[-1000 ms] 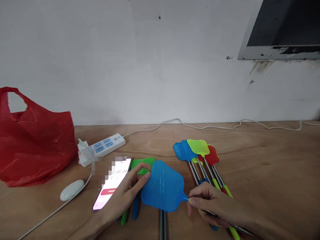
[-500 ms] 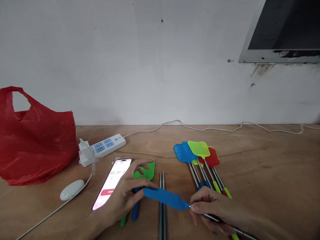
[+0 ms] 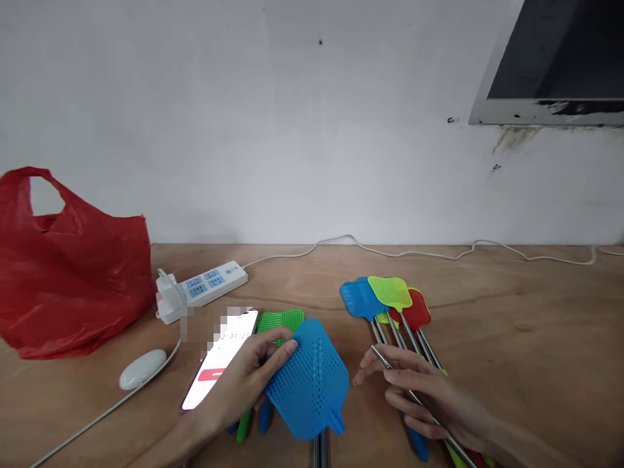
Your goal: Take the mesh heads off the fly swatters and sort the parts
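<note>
My left hand [image 3: 266, 364] pinches the edge of a blue mesh fly swatter head [image 3: 314, 383], whose short neck points down to the right. In my right hand [image 3: 419, 390] lies a thin metal rod [image 3: 407, 389], its bare tip up and to the left, apart from the blue head. Beneath that hand is a fan of assembled fly swatters: blue [image 3: 361, 299], yellow-green [image 3: 390, 292] and red [image 3: 418, 311] heads on metal shafts. A green swatter head [image 3: 283, 320] lies behind my left hand, with green and blue handles [image 3: 244, 426] partly hidden under it. Metal rods [image 3: 320, 448] show below the blue head.
A lit phone [image 3: 209, 374] lies left of my left hand. Further left are a white power strip [image 3: 214, 286], a white mouse-shaped object [image 3: 142, 369] with a cable, and a red plastic bag [image 3: 82, 279]. A thin cord [image 3: 404, 251] runs along the wall.
The blue swatter head has come away from the rod tip and turned from edge-on to its broad face. My right hand has shifted slightly right with the rod.
</note>
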The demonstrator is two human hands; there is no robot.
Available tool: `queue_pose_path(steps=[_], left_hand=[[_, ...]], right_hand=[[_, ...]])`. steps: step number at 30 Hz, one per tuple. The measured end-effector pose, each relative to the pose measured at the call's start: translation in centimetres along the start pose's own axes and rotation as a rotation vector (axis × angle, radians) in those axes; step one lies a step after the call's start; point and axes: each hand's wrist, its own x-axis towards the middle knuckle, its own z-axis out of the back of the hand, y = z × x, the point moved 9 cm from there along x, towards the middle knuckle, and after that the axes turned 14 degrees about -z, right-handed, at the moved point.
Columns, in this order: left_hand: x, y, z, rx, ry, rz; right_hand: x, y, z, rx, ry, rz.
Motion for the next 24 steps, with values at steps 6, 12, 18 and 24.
queue_pose_path(steps=[6, 12, 18, 24], left_hand=[[-0.4, 0.0, -1.7, -0.036, 0.056, 0.048], [-0.4, 0.1, -0.1, -0.014, -0.068, 0.007], [0.0, -1.6, 1.0, 0.035, -0.149, -0.029], [0.1, -0.4, 0.3, 0.011, -0.067, -0.005]], right_hand=[[0.0, -1.3, -0.5, 0.018, 0.118, -0.05], [0.2, -2.1, -0.9, 0.059, 0.138, -0.087], [0.0, -0.2, 1.2, 0.181, -0.097, 0.066], [-0.1, -0.2, 0.3, 0.148, -0.056, 0.042]])
